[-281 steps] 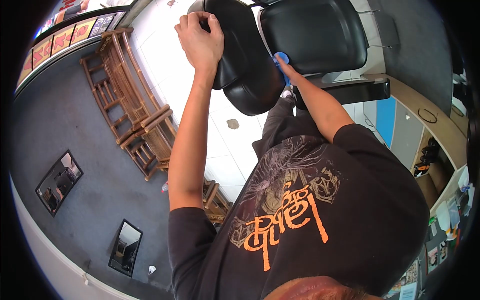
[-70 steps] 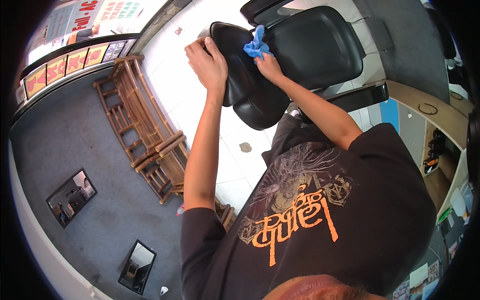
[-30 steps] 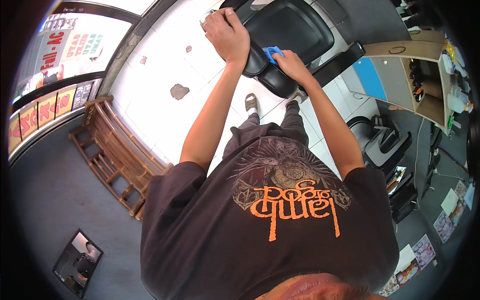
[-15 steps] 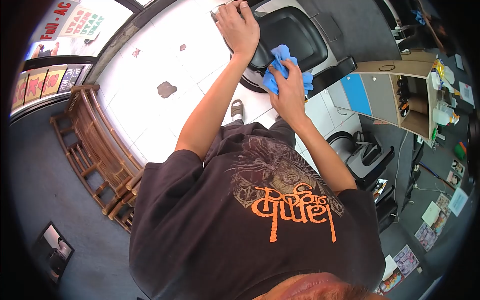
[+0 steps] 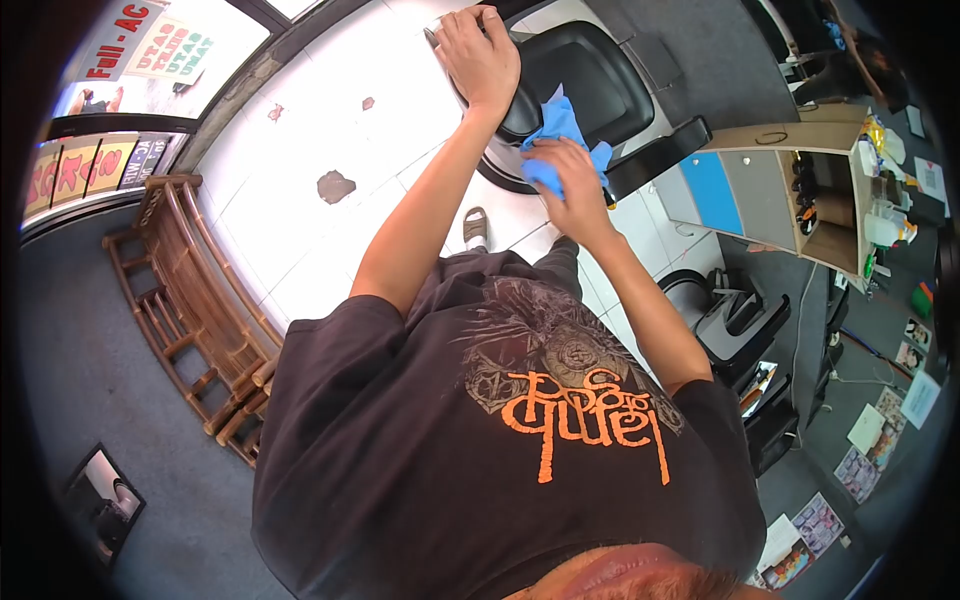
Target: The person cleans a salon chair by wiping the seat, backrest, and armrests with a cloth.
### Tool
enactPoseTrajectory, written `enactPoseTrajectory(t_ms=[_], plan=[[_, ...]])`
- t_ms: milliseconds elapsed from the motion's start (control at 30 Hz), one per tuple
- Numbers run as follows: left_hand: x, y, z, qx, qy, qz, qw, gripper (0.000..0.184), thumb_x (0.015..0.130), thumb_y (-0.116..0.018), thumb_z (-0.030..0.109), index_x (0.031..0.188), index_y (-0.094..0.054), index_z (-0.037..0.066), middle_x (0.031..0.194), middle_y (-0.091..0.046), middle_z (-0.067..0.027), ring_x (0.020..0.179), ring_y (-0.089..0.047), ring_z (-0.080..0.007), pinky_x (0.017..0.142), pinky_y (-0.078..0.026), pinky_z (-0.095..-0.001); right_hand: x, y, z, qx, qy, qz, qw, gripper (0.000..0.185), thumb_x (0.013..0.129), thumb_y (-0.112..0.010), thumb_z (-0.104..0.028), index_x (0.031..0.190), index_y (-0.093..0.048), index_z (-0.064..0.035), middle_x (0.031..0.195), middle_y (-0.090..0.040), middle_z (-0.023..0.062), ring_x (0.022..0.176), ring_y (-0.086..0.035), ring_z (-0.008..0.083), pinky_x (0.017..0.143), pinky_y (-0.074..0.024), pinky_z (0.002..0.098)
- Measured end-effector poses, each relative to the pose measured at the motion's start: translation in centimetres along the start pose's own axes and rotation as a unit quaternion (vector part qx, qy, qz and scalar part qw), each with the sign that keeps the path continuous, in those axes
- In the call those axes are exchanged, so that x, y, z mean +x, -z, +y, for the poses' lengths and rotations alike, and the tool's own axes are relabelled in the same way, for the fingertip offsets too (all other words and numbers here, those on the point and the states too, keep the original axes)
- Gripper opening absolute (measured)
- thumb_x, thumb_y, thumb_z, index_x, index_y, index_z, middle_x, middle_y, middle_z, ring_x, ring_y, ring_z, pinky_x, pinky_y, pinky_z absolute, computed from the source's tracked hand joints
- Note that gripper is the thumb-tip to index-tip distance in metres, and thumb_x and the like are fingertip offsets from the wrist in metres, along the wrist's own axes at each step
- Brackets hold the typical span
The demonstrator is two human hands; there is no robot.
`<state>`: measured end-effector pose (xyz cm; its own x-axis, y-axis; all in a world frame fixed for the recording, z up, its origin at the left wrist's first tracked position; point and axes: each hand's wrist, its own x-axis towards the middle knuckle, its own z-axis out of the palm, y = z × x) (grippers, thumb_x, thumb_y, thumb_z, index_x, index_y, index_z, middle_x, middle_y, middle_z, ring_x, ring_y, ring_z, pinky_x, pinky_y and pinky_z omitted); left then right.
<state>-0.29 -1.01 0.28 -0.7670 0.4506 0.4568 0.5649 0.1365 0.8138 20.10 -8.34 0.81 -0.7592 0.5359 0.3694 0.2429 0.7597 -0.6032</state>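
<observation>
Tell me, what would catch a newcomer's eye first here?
Probably the bright orange lettering, upside down on the dark T-shirt in the lower middle. Next, the blue cloth in the right hand, by the black chair near the top. The bamboo bench on the left may draw a look too.

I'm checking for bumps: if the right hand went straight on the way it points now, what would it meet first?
Beyond the cloth it holds, the right hand would probably meet the black chair first; depth is unclear, so whether backrest or seat is hard to tell.
</observation>
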Motion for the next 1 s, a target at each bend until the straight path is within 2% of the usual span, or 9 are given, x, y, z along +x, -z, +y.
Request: enactPoseTrajectory(t_ms=[100, 233, 367, 433, 533, 633, 733, 933, 1000], plan=[[0.1, -0.1, -0.3, -0.006, -0.007, 0.013, 1.0, 0.025, 0.104, -0.055, 0.028, 0.106, -0.066, 0.006, 0.109, -0.061, -0.0106, 0.107, -0.054, -0.0329, 0.099, -0.04, -0.0478, 0.2, 0.4, 0.1, 0.14, -0.156, 0.054, 0.976, 0.046, 0.079, -0.073, -0.004, 0.125, -0.065, -0.0064, 0.111, -0.069, 0.0118, 0.116, -0.062, 0.0345, 0.106, -0.0434, 0.047], [0.1, -0.1, -0.5, -0.015, -0.009, 0.014, 1.0, 0.024, 0.104, -0.055, 0.027, 0.105, -0.066, 0.007, 0.11, -0.061, -0.0104, 0.107, -0.053, -0.0332, 0.099, -0.039, -0.0482, 1.0, -0.1, 0.1, -0.034, -0.122, 0.047, 0.991, 0.056, 0.075, -0.078, -0.007, 0.129, -0.062, -0.0066, 0.124, -0.064, 0.0142, 0.117, -0.058, 0.0359, 0.102, -0.0434, 0.0449], [0.1, -0.2, -0.6, -0.017, -0.022, 0.035, 0.999, 0.023, 0.103, -0.056, 0.027, 0.105, -0.067, 0.007, 0.111, -0.061, -0.0107, 0.107, -0.054, -0.0337, 0.099, -0.04, -0.0485, 1.3, -1.9, 1.6, -0.051, -0.106, 0.124, 0.985, 0.056, 0.071, -0.081, -0.01, 0.123, -0.062, -0.0044, 0.129, -0.062, 0.0158, 0.122, -0.057, 0.0381, 0.104, -0.043, 0.0458], [0.0, -0.2, -0.4, -0.022, -0.015, 0.034, 0.999, 0.022, 0.103, -0.056, 0.026, 0.105, -0.068, 0.007, 0.112, -0.061, -0.011, 0.109, -0.054, -0.0347, 0.105, -0.038, -0.0503, 1.6, -2.6, 1.3, -0.055, -0.111, 0.189, 0.974, 0.054, 0.07, -0.082, -0.01, 0.12, -0.062, -0.0031, 0.129, -0.063, 0.016, 0.125, -0.057, 0.0391, 0.105, -0.0434, 0.0464], [0.0, -0.1, -0.6, -0.023, -0.016, 0.032, 0.999, 0.021, 0.103, -0.057, 0.026, 0.105, -0.068, 0.007, 0.112, -0.061, -0.0111, 0.112, -0.054, -0.035, 0.113, -0.033, -0.0528, 1.3, -2.6, 1.0, 0.061, -0.22, 0.144, 0.963, 0.049, 0.071, -0.081, -0.012, 0.116, -0.064, -0.0016, 0.127, -0.065, 0.017, 0.125, -0.059, 0.0412, 0.106, -0.0431, 0.0494], [0.0, -0.2, -0.7, -0.016, -0.024, 0.036, 0.999, 0.022, 0.103, -0.057, 0.027, 0.105, -0.068, 0.008, 0.112, -0.061, -0.0109, 0.111, -0.055, -0.0339, 0.109, -0.036, -0.0509, 0.6, -2.1, 1.2, -0.096, -0.113, 0.124, 0.981, 0.04, 0.074, -0.079, -0.006, 0.112, -0.067, -0.0001, 0.124, -0.067, 0.0183, 0.12, -0.063, 0.0408, 0.105, -0.0467, 0.0468], [-0.1, -0.4, -0.6, -0.025, -0.006, 0.035, 0.999, 0.023, 0.103, -0.057, 0.028, 0.104, -0.069, 0.008, 0.111, -0.061, -0.0105, 0.11, -0.055, -0.0329, 0.104, -0.038, -0.0489, 0.4, -2.0, 0.8, -0.167, -0.021, 0.131, 0.977, 0.032, 0.075, -0.076, -0.005, 0.106, -0.069, 0.0001, 0.12, -0.069, 0.0171, 0.12, -0.064, 0.0394, 0.103, -0.0469, 0.0483], [-0.1, -0.5, -0.6, -0.013, -0.021, 0.044, 0.999, 0.023, 0.103, -0.056, 0.028, 0.104, -0.069, 0.009, 0.11, -0.061, -0.0102, 0.108, -0.055, -0.0327, 0.101, -0.039, -0.0478, -0.2, -2.5, -0.6, -0.135, 0.014, 0.115, 0.984, 0.023, 0.075, -0.07, -0.001, 0.099, -0.069, 0.0007, 0.107, -0.072, 0.0165, 0.122, -0.064, 0.0384, 0.097, -0.0489, 0.0474], [-0.1, -0.4, -0.7, -0.009, -0.013, 0.038, 0.999, 0.023, 0.103, -0.056, 0.028, 0.104, -0.069, 0.009, 0.11, -0.061, -0.0102, 0.108, -0.055, -0.033, 0.101, -0.039, -0.0479, -0.4, -3.3, -0.6, -0.078, -0.017, 0.147, 0.986, 0.023, 0.075, -0.069, 0.001, 0.098, -0.07, 0.0008, 0.104, -0.072, 0.017, 0.121, -0.064, 0.0401, 0.093, -0.0509, 0.0451]])
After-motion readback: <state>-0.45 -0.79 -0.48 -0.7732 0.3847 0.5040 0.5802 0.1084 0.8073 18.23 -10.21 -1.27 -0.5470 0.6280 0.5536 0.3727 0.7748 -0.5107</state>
